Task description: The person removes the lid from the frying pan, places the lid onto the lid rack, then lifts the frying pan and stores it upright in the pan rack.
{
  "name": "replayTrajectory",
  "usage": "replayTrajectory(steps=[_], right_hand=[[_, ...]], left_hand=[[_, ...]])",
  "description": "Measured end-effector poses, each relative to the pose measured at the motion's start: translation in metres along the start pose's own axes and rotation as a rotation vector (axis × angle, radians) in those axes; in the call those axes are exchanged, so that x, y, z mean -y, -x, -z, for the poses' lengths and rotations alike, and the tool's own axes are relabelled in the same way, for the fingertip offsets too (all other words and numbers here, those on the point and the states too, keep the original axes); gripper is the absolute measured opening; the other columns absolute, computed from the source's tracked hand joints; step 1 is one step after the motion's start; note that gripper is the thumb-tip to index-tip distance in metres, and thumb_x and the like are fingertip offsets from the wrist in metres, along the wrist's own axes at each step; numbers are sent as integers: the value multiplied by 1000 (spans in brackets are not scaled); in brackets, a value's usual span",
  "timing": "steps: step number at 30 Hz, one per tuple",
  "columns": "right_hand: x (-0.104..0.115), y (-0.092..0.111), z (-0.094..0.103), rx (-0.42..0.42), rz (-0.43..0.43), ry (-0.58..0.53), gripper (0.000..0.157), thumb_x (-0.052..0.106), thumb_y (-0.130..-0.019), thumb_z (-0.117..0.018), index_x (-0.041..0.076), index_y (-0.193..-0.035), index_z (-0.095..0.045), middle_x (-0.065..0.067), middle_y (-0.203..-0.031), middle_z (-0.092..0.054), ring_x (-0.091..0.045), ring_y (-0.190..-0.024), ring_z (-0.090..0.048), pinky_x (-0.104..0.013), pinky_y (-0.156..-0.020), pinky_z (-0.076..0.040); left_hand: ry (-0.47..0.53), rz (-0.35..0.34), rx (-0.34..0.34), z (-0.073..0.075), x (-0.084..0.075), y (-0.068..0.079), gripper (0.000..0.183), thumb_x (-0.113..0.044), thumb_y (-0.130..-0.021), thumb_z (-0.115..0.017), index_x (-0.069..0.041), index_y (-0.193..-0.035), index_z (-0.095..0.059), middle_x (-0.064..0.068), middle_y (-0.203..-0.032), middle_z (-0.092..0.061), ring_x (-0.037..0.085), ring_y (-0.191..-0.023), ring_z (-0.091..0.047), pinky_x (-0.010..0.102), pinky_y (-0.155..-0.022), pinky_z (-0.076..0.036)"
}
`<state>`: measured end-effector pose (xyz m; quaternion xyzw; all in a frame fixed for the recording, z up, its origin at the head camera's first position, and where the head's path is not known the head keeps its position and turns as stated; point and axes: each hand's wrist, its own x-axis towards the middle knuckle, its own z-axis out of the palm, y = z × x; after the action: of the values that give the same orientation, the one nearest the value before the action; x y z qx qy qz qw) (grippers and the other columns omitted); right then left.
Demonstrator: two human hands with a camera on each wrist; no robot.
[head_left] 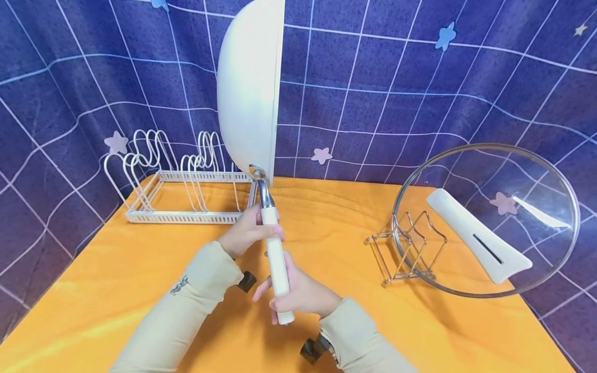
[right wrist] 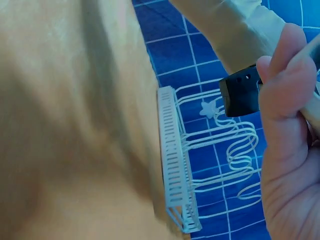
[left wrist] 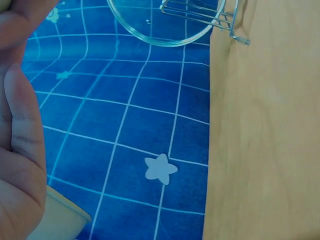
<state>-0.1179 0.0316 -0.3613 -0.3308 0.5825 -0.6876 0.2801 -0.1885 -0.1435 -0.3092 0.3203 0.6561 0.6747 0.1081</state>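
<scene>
A white deep pan point(head_left: 249, 88) is held up on its side over the table, its rounded outside to the left and its rim to the right. Its long white handle point(head_left: 277, 267) points down toward me from a metal neck. My left hand point(head_left: 247, 230) grips the upper handle just below that neck. Around the handle's lower end, my right hand point(head_left: 300, 290) holds on, thumb across the front. The left wrist view has part of the left palm point(left wrist: 22, 165) beside a corner of the pan point(left wrist: 60, 217); in the right wrist view the right hand's fingers point(right wrist: 285, 90) are curled.
Behind the pan at left stands a white wire dish rack point(head_left: 186, 217). At right, a small metal rack point(head_left: 410, 248) holds a large glass lid point(head_left: 466, 171) upright, with a white handle point(head_left: 480, 238). An orange cloth point(head_left: 336, 233) covers the table; a blue gridded curtain point(head_left: 373, 103) hangs behind.
</scene>
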Motion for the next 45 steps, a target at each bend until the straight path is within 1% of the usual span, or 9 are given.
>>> replayTrajectory(steps=[5,9,14,18,22,28,34,41,45], right_hand=[[3,-3,-4,8,5,-2,71,-11,-75,-48,9,-133,-13,-50,-108,-50,-14,-55,-62,-27,-54,-55],[4,-6,-6,9,10,-13,74,-12,-72,-47,10,-134,-14,-51,-108,-49,-14,-55,-62,-27,-53,-55],[5,-9,-11,29,7,-27,76,-11,-71,-47,11,-136,-13,-52,-106,-48,-15,-55,-62,-27,-54,-55],[8,-11,-14,67,-10,-37,80,-9,-72,-48,10,-140,-10,-53,-103,-47,-15,-56,-63,-28,-56,-56],[9,-12,-14,88,-28,-21,85,-8,-73,-49,10,-144,-6,-55,-99,-46,-13,-57,-63,-27,-57,-56],[7,-17,-17,110,-15,-13,86,-9,-74,-48,8,-145,-4,-54,-95,-48,-12,-57,-64,-29,-57,-56],[6,-28,-26,153,6,-45,85,-12,-72,-46,8,-143,-6,-55,-92,-46,-11,-58,-63,-28,-57,-56],[3,-33,-32,175,-6,-68,85,-13,-71,-46,7,-143,-4,-57,-91,-42,-11,-57,-63,-26,-56,-55],[2,-36,-35,176,-17,-65,85,-12,-74,-47,8,-144,-4,-58,-91,-42,-10,-58,-63,-25,-57,-55]], left_hand=[[-2,-27,-18,0,-5,3,16,9,-83,-56,-3,-92,-50,-6,-74,-67,9,-72,-68,23,-70,-53],[-13,-50,-41,0,-7,5,14,9,-83,-55,-2,-89,-50,-6,-73,-66,9,-70,-67,23,-68,-54],[-19,-72,-68,1,-11,10,13,10,-83,-55,-1,-89,-50,-5,-73,-65,9,-69,-65,24,-67,-54],[-16,-58,-90,1,-15,14,13,9,-82,-55,2,-90,-48,-5,-73,-63,8,-68,-63,23,-66,-54],[-46,-40,-111,0,-18,18,14,9,-81,-55,6,-91,-46,-4,-73,-61,8,-67,-63,24,-65,-54],[-123,-25,-156,2,-24,24,15,8,-81,-58,6,-91,-47,-3,-73,-60,8,-67,-62,24,-64,-53],[-211,4,-216,10,-31,35,15,4,-81,-60,7,-90,-48,-4,-72,-60,8,-65,-59,23,-63,-50],[-259,12,-213,15,-36,43,15,3,-82,-60,9,-89,-49,-5,-72,-62,8,-65,-61,23,-63,-51],[-281,11,-205,18,-37,47,18,4,-82,-60,13,-94,-50,-5,-73,-61,7,-66,-60,23,-63,-50]])
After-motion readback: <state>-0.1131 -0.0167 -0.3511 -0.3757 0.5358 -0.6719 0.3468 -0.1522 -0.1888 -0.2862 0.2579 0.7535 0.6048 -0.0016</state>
